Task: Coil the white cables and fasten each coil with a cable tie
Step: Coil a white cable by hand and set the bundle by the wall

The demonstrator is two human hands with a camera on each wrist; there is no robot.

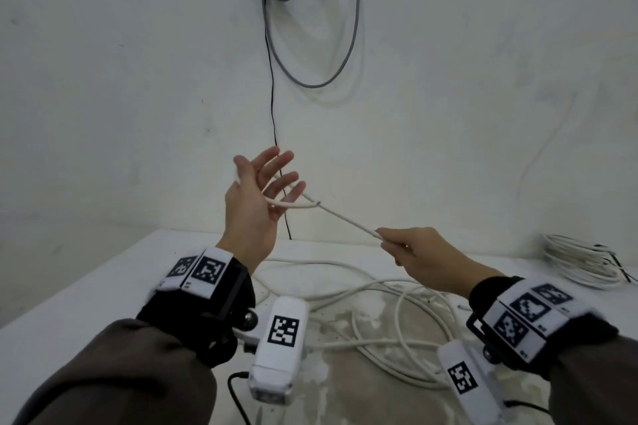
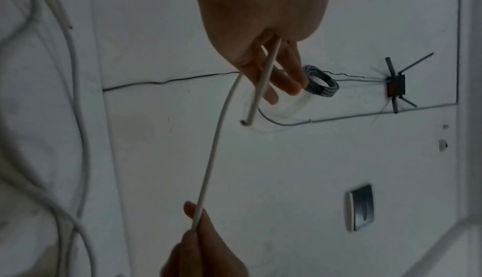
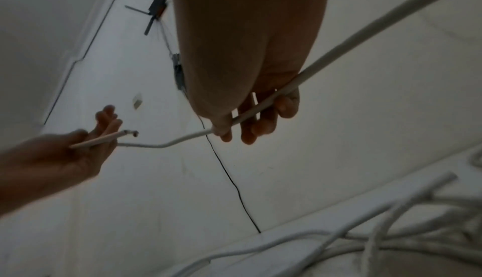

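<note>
Left hand: my left hand [image 1: 257, 195] is raised above the tabletop with palm up and fingers spread and relaxed; the cut end of the thin white round cable [image 1: 348, 221] lies across the palm and passes between the fingers, so the hand works as a former for the first loop, I judge.
Right hand: my right hand [image 1: 419, 254] pinches the same cable further along, keeping the stretch between the hands nearly taut so that I can feed it round.
Cable: the rest trails down to a loose white tangle [image 1: 390, 314] on the white, worn tabletop [image 1: 86, 300].
Finished coil: a bundled white coil with a dark tie [image 1: 583, 264] sits at the far right edge, out of the way.
Stage: coiling only just starting; no cable tie in hand.
Risk: stiff cable may spring off my relaxed fingers.
</note>
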